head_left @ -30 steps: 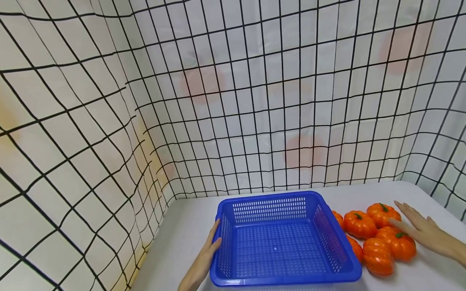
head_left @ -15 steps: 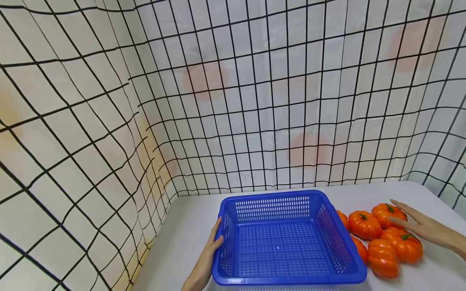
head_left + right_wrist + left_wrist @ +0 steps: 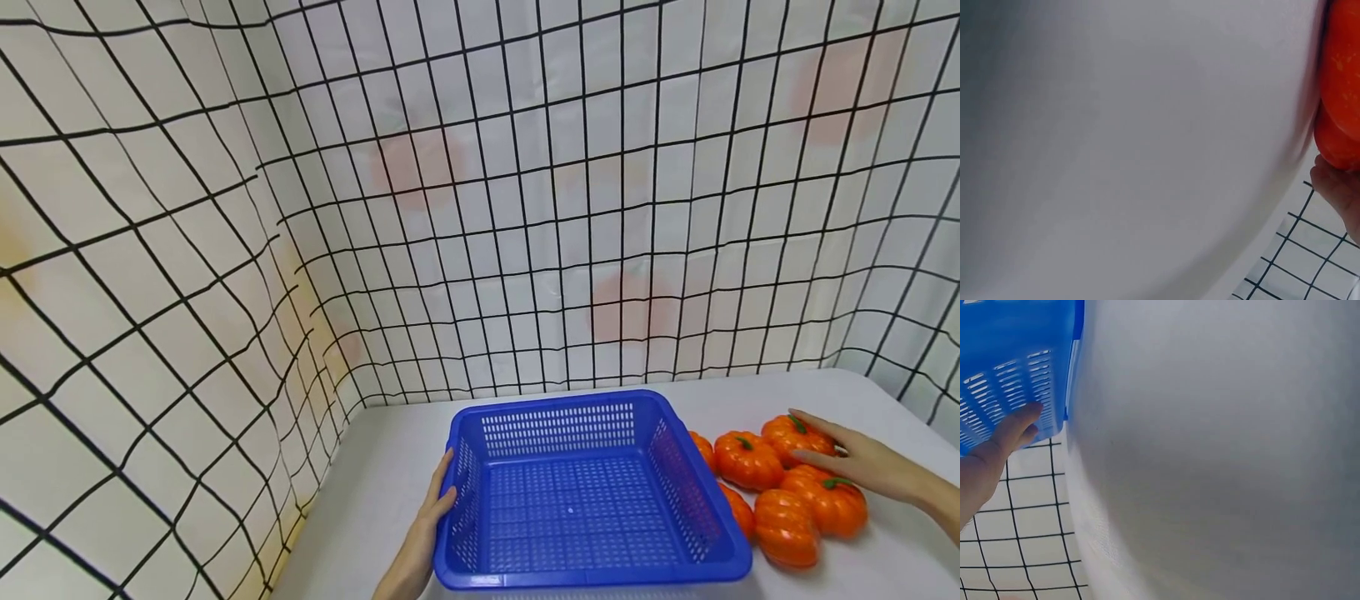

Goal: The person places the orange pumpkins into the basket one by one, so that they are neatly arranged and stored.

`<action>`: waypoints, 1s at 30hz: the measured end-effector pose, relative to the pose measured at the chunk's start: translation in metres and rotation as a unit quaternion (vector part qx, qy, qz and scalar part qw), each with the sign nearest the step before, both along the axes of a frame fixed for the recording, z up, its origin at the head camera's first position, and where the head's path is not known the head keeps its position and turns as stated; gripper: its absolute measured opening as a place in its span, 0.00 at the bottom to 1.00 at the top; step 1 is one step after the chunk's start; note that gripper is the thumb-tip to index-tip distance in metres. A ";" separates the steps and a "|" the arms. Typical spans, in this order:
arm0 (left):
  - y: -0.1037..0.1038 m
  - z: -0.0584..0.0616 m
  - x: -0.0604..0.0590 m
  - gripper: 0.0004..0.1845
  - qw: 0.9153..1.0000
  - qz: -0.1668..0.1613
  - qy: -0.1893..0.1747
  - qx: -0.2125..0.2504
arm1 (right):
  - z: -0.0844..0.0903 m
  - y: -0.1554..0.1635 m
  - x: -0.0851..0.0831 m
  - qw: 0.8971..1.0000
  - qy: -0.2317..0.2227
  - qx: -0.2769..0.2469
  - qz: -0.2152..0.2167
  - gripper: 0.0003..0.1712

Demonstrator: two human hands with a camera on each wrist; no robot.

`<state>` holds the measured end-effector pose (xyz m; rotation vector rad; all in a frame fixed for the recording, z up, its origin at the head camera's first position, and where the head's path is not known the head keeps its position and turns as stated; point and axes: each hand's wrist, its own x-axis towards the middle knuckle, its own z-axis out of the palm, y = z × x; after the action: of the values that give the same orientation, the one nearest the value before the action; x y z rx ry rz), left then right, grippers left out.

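An empty blue plastic basket (image 3: 592,492) sits on the white table. My left hand (image 3: 441,493) rests flat against the basket's left wall, fingers straight; the left wrist view shows those fingers (image 3: 1013,428) on the slotted blue basket wall (image 3: 1004,369). Several orange toy pumpkins (image 3: 787,492) lie just right of the basket. My right hand (image 3: 825,440) reaches in from the right with fingers stretched over the rearmost pumpkin (image 3: 787,431), thumb by its near side. In the right wrist view the orange pumpkin (image 3: 1341,94) fills the right edge above my right hand (image 3: 1338,187).
A white cloth with a black grid (image 3: 480,208) hangs behind the table and along its left side, close to the basket. Bare table (image 3: 382,467) shows left of the basket and behind the pumpkins.
My right hand has slid a little leftward and settled over the rearmost pumpkin. The left hand and the basket have stayed where they were.
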<state>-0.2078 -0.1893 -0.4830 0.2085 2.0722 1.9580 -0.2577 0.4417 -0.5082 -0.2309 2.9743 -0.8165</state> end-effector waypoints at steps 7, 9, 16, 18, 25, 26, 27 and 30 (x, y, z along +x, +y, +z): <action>0.001 -0.002 0.000 0.37 1.000 0.000 0.000 -0.003 | 0.002 -0.002 0.000 0.999 0.040 0.009 0.001 0.45; 0.001 -0.002 0.000 0.37 1.000 0.001 0.001 -0.002 | 0.003 -0.002 -0.001 0.999 0.047 0.011 -0.002 0.45; 0.000 -0.001 0.000 0.35 1.000 0.004 0.001 0.003 | 0.019 -0.007 -0.001 0.998 0.062 0.016 -0.019 0.46; 0.000 -0.001 0.000 0.36 1.000 0.004 -0.001 0.002 | 0.025 -0.010 0.001 0.997 0.074 0.012 -0.012 0.45; 0.000 -0.001 0.000 0.36 1.000 0.005 -0.003 0.001 | 0.055 -0.031 0.005 0.995 0.096 0.015 -0.010 0.47; 0.000 -0.001 -0.001 0.36 1.000 0.005 -0.003 0.001 | 0.059 -0.034 0.005 0.995 0.098 0.014 -0.009 0.47; 0.000 -0.001 -0.001 0.36 1.000 0.006 -0.003 0.001 | 0.064 -0.038 0.005 0.995 0.099 0.011 -0.007 0.47; 0.001 0.000 -0.001 0.36 1.000 0.008 -0.002 -0.001 | 0.075 -0.051 0.004 0.995 0.102 -0.005 0.006 0.47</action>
<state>-0.2086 -0.1884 -0.4830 0.1873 2.0792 1.9633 -0.2541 0.3905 -0.4333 -0.3526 3.1532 -0.8566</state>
